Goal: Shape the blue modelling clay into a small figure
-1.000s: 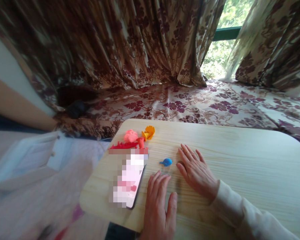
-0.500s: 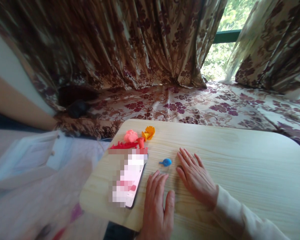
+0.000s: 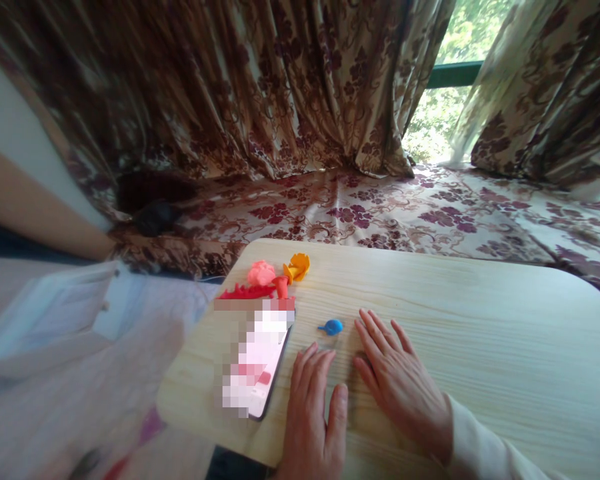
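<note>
On the pale wooden table, a small blue piece with a rounded body and a thin tail lies just beyond my hands. My left hand rests near the front edge, fingers stretched out and thumb apart, holding nothing. To its left is a phone with its screen lit and partly blurred. My right hand lies palm down with fingers spread, to the right of the blue piece and apart from it.
At the table's far left corner sit an orange flower-like piece, a pink lump, a red cup-like piece and a red jagged strip. Beyond the table lies a floral-covered ledge below patterned curtains.
My right hand has slid a little nearer to me and slightly right, staying open. My left hand and the pieces on the table look nearly unchanged.
</note>
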`<state>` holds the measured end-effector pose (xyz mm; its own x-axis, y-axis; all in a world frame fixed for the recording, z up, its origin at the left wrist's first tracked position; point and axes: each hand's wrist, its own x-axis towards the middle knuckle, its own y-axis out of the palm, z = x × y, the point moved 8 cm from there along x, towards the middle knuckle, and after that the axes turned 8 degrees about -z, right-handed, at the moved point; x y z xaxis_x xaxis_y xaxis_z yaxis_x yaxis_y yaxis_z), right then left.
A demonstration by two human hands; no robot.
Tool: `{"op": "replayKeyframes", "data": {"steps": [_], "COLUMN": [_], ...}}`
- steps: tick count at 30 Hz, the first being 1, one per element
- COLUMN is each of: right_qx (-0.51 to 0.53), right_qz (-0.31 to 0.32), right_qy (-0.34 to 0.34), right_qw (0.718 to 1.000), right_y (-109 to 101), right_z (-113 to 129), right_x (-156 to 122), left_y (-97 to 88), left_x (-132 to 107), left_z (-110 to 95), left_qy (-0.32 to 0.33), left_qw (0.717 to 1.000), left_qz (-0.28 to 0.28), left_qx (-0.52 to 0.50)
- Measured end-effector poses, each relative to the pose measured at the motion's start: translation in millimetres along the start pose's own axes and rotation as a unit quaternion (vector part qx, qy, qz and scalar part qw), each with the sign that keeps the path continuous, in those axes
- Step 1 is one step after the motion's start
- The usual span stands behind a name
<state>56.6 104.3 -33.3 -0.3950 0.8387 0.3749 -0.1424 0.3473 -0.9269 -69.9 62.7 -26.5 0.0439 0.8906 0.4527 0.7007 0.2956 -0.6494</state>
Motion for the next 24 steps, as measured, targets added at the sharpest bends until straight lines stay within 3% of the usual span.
{"op": "replayKeyframes", "data": {"steps": [2,4,8,10,16,22,24], "right_qx": [0.011,0.012,-0.01,-0.014,0.014,0.002,-0.002], "right_qz": [-0.016,-0.014,0.014,0.016,-0.028,0.0,-0.003], "right_qy": [-0.059,-0.071,0.024,0.038,-0.079,0.022,0.01], "right_qw": [0.998,0.997,1.0,0.999,0.996,1.0,1.0], "right_y": [-9.1,-9.9,7.8,10.5,-12.7,7.3,5.5], "right_z": [15.4,18.0,-9.9,-15.0,18.1,-12.7,-9.7], "right_x": [-19.6,-22.8,13.5,20.7,-25.3,13.7,11.4], "left_y": [-0.3,-0.6,-0.5,-0.3,0.7,-0.3,-0.4], "left_x": [-0.3,-0.2,0.1,-0.2,-1.2,-1.6,-1.9], "left_z": [-0.6,-1.7,-1.5,-0.2,1.2,1.3,1.5], "left_qy": [0.004,0.009,0.006,0.0,0.008,-0.001,-0.006], "left_qw": [1.0,1.0,1.0,1.0,1.0,1.0,1.0], "left_qz": [-0.001,-0.002,-0.003,-0.003,0.002,0.005,0.004], "left_qx": [-0.003,-0.006,-0.008,-0.008,-0.018,-0.013,-0.017]}}
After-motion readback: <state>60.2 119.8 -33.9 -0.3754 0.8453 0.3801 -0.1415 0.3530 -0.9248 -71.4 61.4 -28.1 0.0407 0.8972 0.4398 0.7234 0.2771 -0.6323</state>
